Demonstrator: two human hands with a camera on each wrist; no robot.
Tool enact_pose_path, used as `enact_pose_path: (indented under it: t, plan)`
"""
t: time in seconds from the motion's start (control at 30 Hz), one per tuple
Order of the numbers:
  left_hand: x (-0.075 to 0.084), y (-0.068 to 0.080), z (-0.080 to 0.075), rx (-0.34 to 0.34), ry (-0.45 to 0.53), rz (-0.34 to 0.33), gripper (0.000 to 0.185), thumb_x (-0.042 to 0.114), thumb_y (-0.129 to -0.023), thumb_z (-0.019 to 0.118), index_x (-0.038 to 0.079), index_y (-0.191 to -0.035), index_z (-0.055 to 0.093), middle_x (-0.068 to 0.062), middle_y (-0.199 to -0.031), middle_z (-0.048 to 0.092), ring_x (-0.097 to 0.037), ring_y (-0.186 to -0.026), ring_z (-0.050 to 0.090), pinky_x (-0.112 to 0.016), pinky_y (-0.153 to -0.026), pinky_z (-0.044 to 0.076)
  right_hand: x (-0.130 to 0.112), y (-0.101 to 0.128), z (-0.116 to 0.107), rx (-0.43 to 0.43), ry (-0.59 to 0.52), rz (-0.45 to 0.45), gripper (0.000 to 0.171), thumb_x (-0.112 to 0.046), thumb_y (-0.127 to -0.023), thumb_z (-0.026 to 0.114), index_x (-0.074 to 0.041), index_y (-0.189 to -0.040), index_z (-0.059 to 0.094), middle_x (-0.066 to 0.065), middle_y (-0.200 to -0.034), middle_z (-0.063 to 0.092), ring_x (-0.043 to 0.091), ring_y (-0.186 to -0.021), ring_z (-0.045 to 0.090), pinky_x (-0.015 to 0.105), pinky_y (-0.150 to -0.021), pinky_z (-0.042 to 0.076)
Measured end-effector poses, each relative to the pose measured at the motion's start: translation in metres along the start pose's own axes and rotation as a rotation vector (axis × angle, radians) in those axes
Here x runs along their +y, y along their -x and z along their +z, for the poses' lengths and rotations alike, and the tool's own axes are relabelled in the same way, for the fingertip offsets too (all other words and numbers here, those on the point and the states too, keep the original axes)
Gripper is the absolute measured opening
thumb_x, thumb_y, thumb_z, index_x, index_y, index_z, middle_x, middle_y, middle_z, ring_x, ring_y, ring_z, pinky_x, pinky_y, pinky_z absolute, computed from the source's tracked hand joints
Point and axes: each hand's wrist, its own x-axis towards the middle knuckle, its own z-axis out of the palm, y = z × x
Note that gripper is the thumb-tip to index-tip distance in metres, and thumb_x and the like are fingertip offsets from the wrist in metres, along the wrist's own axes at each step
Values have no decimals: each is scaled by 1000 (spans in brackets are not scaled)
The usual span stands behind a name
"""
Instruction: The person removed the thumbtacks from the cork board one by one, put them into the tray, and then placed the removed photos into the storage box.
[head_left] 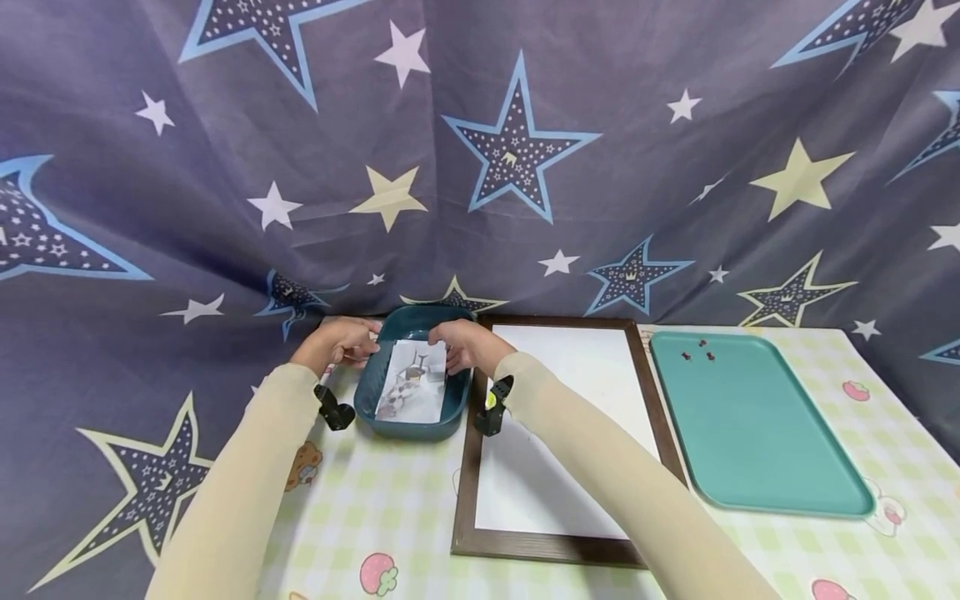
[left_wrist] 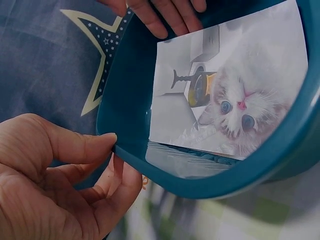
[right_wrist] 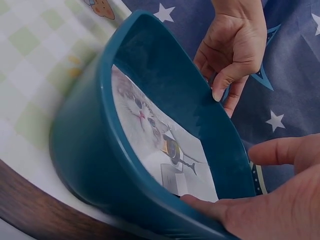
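A dark teal basin (head_left: 411,421) stands on the checked tablecloth at the back left, with a cat photo (head_left: 412,382) lying inside it. My left hand (head_left: 352,346) pinches the basin's left rim (left_wrist: 120,150), thumb on top and fingers under the edge. My right hand (head_left: 453,350) holds the far right rim. Its thumb (right_wrist: 212,207) reaches inside by the corner of the photo (right_wrist: 160,145), and the other fingers (right_wrist: 280,150) stay outside. In the right wrist view the basin (right_wrist: 85,150) fills the frame, with the left hand (right_wrist: 232,55) on its opposite rim.
A whiteboard in a brown frame (head_left: 465,492) lies right of the basin. Further right is a teal tray (head_left: 750,433) with three small dark pins (head_left: 699,350) at its far end. A star-print curtain (head_left: 517,150) hangs close behind the table.
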Motion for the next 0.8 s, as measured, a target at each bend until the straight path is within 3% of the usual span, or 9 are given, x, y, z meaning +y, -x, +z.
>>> enact_pose_path:
  t: [0.5,0.8]
  plan:
    - [1,0,0,4,-8,-15,60,-2,-98,51,0,-154,29,6,-75,51,-5,-64,48,-23,-67,53,0,1,2,2,10,-7,70,-9,-100,55,3,-160,21,36,-161,22,48,-150,28,54,-122,31]
    - [2,-1,-1,-26,-32,-3,61,-1,-99,50,-1,-155,26,7,-78,52,-4,-66,47,-25,-74,54,3,-2,1,-12,-25,-23,71,-7,-100,53,3,-160,17,36,-162,19,48,-152,24,53,-124,28]
